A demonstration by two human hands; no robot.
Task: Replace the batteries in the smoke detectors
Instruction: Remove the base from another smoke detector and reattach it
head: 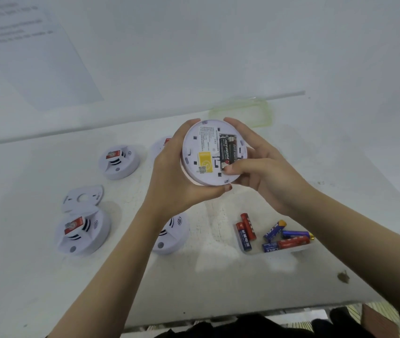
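Detector sits back-up between both grips, raised over the counter. Left grip curls round its near-left rim. Right grip wraps the opposite rim, with the thumb tip on the near end of the two black batteries in the open bay. Lever that end up against the spring, one cell at a time, with the left grip bracing. Loose batteries lie on the counter below the right grip.

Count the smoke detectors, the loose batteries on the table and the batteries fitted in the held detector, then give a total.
Smoke detectors: 5
Loose batteries on the table: 6
Batteries fitted in the held detector: 2
Total: 13
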